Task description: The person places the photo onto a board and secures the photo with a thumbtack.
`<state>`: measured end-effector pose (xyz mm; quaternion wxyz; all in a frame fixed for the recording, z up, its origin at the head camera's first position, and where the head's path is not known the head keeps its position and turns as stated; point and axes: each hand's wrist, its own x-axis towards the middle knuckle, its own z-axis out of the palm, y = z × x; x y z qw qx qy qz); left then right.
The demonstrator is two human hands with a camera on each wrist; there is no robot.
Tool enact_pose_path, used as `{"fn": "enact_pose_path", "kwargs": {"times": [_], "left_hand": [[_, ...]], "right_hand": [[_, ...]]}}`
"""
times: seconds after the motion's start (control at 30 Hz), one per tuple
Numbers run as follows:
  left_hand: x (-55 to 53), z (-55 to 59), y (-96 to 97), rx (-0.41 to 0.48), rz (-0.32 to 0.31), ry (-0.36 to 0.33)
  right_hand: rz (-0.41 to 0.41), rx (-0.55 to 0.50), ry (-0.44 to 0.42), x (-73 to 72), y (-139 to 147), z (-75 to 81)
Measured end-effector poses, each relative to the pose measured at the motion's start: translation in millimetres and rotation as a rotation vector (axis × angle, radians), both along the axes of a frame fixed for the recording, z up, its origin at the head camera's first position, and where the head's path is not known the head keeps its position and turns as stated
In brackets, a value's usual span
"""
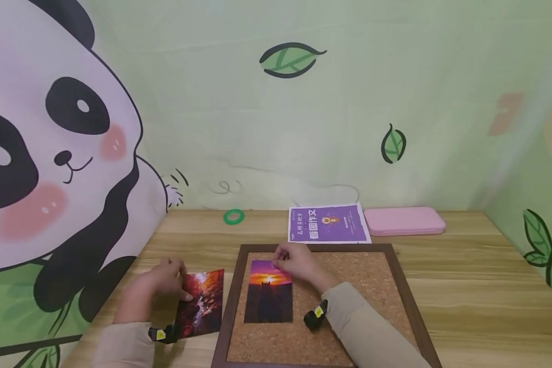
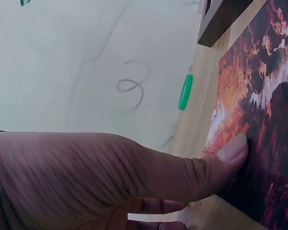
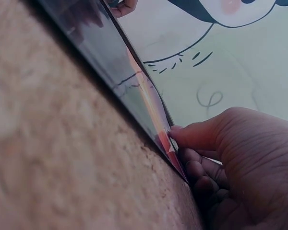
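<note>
My right hand [image 1: 299, 263] pinches the top right corner of a sunset photo [image 1: 269, 301] between thumb and fingers. That photo overlaps the left part of a cork board [image 1: 349, 317] with a dark wooden frame. Seen edge-on in the right wrist view, the same sunset photo [image 3: 134, 81] is glossy and runs close over the cork. To the left of the board lies a red autumn stream photo [image 1: 202, 306]. My left hand [image 1: 163, 278] rests its thumb on this photo's left side. In the left wrist view its thumb [image 2: 206, 175] is nearly straight, and the other fingers sit beside the edge.
A green tape roll [image 1: 233, 216] lies at the back of the wooden table [image 1: 483, 306]. Behind the board are a purple booklet [image 1: 328, 225] and a pink case [image 1: 405, 221]. A wall cloth with a panda print [image 1: 133, 194] hangs behind and to the left.
</note>
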<state>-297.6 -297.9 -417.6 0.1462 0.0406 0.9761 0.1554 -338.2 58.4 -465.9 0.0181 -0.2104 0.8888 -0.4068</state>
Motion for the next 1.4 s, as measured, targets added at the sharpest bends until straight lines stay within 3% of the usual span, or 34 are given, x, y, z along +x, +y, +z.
{"fn": "enact_pose_path", "kwargs": {"times": [0.23, 0.5, 1.03, 1.23, 1.4], "left_hand": [[-0.3, 0.1, 0.1, 0.0, -0.01, 0.005], [-1.7, 0.1, -0.3, 0.005, -0.014, 0.011], [-2.2, 0.6, 0.0, 0.028, 0.015, -0.011], [-1.0, -1.7, 0.8, 0.044, 0.02, -0.005], [-0.8, -1.9, 0.3, 0.061, 0.018, 0.0]], "right_hand": [[-0.075, -0.006, 0.027, 2.6, -2, 0.7], [-0.116, -0.013, -0.003, 2.7, -4, 1.0], [-0.147, -0.044, -0.001, 5.7, -7, 1.4], [-0.098, 0.051, 0.045, 11.9, -7, 7.0], [0.065, 0.172, 0.19, 37.9, -10, 26.5]]}}
